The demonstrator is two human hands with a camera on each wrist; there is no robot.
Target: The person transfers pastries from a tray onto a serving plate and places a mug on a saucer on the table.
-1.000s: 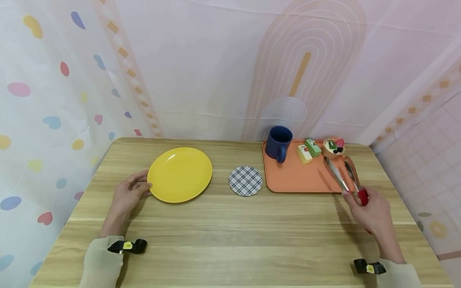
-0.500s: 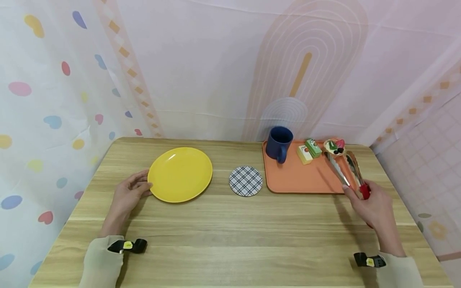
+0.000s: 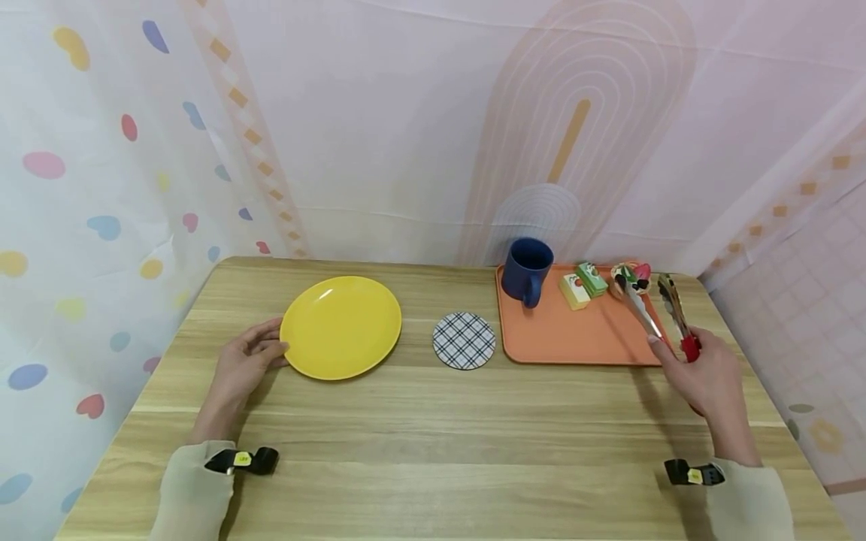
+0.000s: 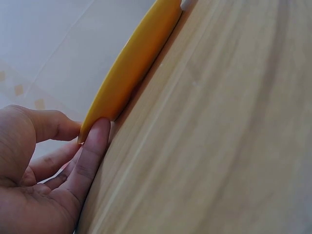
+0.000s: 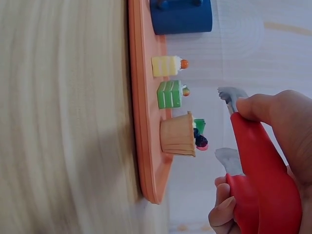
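Head view: the left hand [image 3: 246,370] pinches the yellow plate [image 3: 341,327]; the right hand [image 3: 709,376] grips parted tongs [image 3: 689,347], tips apparently near the tart [image 5: 178,135].

On my feed I count two hands [image 3: 242,367] [image 3: 713,377], at eight and four o'clock, two sleeves [image 3: 192,496] [image 3: 752,503], two cakes [image 3: 575,293] [image 3: 591,279], and one table [image 3: 433,451], plate [image 3: 340,327], coaster [image 3: 464,340], tray [image 3: 561,338], mug [image 3: 524,274], tart [image 5: 176,136] and pair of tongs [image 5: 261,163].

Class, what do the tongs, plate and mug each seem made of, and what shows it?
Tongs: tips probably metal, grey and shiny; smooth red handles, plastic or rubber by their even colour.
Plate: plastic or glazed ceramic, glossy, with a bright highlight.
Mug: perhaps ceramic or plastic; smooth blue, softly satin.
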